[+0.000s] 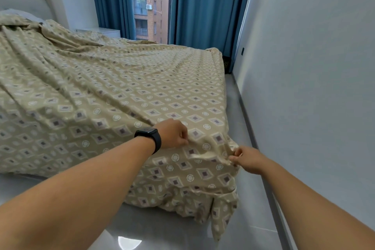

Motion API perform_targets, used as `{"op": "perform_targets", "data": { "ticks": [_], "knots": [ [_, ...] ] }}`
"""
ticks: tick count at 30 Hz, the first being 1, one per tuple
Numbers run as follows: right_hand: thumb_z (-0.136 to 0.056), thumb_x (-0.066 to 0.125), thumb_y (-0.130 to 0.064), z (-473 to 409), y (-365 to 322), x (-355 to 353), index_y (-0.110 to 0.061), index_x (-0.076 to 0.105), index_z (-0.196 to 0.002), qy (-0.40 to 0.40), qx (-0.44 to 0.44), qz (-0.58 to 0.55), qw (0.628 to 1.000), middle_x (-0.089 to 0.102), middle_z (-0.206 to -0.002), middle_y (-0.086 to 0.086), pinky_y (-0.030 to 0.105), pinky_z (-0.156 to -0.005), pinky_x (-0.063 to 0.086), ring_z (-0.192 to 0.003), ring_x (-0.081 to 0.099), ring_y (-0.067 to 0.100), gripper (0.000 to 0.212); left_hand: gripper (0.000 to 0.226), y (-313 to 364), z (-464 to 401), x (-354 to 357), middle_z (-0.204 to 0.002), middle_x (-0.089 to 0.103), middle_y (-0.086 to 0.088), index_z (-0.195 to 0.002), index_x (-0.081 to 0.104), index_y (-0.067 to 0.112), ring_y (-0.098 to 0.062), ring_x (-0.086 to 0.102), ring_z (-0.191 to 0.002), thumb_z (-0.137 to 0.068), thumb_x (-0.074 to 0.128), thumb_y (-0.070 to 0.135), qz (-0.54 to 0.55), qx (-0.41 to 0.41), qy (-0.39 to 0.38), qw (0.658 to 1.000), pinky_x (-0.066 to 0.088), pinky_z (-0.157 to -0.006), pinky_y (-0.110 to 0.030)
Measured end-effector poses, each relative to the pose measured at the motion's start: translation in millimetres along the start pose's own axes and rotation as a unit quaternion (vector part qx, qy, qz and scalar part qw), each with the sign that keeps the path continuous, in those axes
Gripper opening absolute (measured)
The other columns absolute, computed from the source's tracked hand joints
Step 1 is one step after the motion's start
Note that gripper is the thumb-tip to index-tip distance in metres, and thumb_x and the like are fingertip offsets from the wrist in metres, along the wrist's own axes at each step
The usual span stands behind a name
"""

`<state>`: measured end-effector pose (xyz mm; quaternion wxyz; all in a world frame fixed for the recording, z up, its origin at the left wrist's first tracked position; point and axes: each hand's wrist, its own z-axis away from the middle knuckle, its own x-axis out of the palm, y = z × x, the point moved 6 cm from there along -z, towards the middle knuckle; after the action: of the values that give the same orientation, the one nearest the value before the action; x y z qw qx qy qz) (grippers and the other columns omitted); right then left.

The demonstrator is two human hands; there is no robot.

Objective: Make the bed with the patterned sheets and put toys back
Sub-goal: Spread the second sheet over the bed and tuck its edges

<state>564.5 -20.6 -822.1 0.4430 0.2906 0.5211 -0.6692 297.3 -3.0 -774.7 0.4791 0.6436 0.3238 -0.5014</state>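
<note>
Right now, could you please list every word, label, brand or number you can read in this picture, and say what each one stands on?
No readable text anywhere in the view.
Black watch on the left wrist: screen dark, nothing shown.
Patterned sheet: only diamonds and circles, no lettering.
Building through the window: no signs legible.
Small dark wall plate: too small to tell any marking.

The patterned sheet [142,95] is smooth, faintly shiny cloth; the floor [239,111] is glossy tile.
</note>
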Motion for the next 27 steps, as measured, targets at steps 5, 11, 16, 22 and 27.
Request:
{"op": "perform_targets", "data": {
  "ticks": [5,11,16,22,27],
  "knots": [
    [-0.094,0.062,-0.042,-3.4,-6.4,15.7,-0.026,0.059,-0.113,0.023,-0.019,0.099,0.995,0.064,-0.118,-0.001,0.034,-0.083,0.051,-0.104,0.063,0.023,0.025,0.045,-17.4,12.2,51.0,-0.109,0.071,0.002,-0.116,0.07,0.025,-0.021,0.067,-0.093,-0.084,0.071,0.057,-0.084,-0.07,-0.155,0.982,0.058,-0.086,-0.041],
    [-0.105,0.047,-0.03,-6.1,-15.5,8.1,-0.019,0.063,-0.107,0.011,-0.046,0.106,0.993,0.066,-0.108,0.006,0.035,-0.082,0.048,-0.096,0.061,0.025,0.02,0.087,-3.8,19.0,90.1,-0.14,0.051,-0.01,-0.15,0.029,0.021,-0.034,0.06,-0.114,-0.083,0.074,0.052,-0.148,-0.059,-0.168,0.973,0.054,-0.088,-0.046],
    [-0.106,0.049,-0.03,6.2,-2.9,-12.9,-0.017,0.051,-0.073,-0.006,-0.057,-0.049,0.997,0.05,-0.07,-0.003,0.03,-0.064,0.035,-0.064,0.045,0.013,0.035,0.072,24.7,14.4,114.7,-0.135,0.052,-0.014,-0.152,0.016,0.017,-0.036,0.064,-0.107,-0.095,0.059,0.029,-0.233,-0.049,-0.063,0.969,0.05,-0.08,-0.044],
    [-0.104,0.051,-0.032,3.2,2.9,-9.2,-0.016,0.056,-0.075,0.013,-0.041,0.044,0.998,0.059,-0.078,0.002,0.032,-0.068,0.04,-0.075,0.055,0.02,0.033,0.024,45.4,5.6,99.9,-0.11,0.066,-0.012,-0.117,0.061,0.012,-0.032,0.066,-0.092,-0.098,0.048,0.006,-0.215,0.039,-0.14,0.966,0.052,-0.072,-0.041],
    [-0.099,0.055,-0.035,4.3,3.2,34.1,-0.012,0.065,-0.102,-0.085,0.001,0.165,0.983,0.062,-0.097,0.006,0.034,-0.082,0.049,-0.091,0.061,0.025,0.025,0.01,53.0,19.1,95.4,-0.091,0.065,-0.005,-0.098,0.066,0.015,-0.029,0.064,-0.081,-0.091,0.063,0.022,-0.121,0.059,-0.23,0.964,0.055,-0.07,-0.04]
  ]
}}
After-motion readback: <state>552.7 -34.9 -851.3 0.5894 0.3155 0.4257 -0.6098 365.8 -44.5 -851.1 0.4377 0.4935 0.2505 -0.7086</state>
